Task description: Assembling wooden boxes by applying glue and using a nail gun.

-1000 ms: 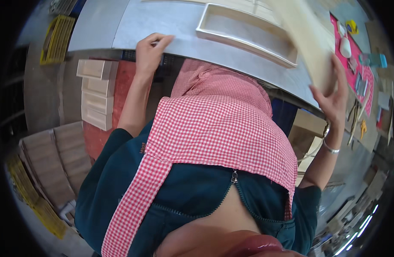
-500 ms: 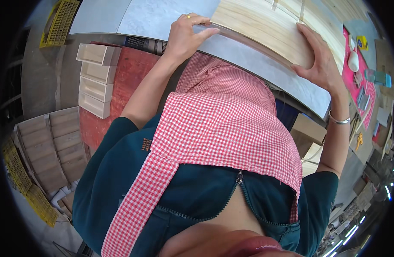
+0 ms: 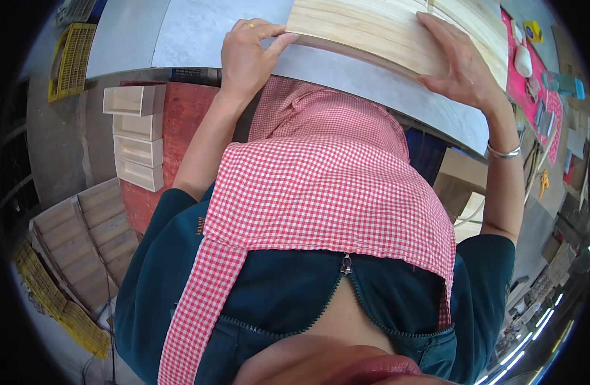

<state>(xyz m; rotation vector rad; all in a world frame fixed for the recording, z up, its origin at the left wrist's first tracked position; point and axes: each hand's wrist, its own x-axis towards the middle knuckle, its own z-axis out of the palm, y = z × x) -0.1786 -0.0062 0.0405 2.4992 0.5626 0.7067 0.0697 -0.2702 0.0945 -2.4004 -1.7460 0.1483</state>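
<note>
A pale wooden board (image 3: 365,32) lies near the front edge of the grey-white tabletop (image 3: 346,67). At its near left corner, my left hand (image 3: 247,61) pinches the edge between thumb and fingers, a yellow ring showing on one finger. My right hand (image 3: 459,70) curves over the board's right end, thumb at the near edge and fingers reaching across the top. More pale wood extends beyond that hand. The board's far side is cut off by the top of the picture.
Small white open boxes (image 3: 138,151) stand in a row on a red board (image 3: 186,112) at left. Yellow crates (image 3: 70,61) stand beyond. At right, a white bottle (image 3: 523,61) and a clear container (image 3: 561,83) sit on a pink cloth (image 3: 510,70).
The board, both hands and tabletop appear shifted left and slightly up, as my view has turned a little. Both hands keep the same places on the board.
</note>
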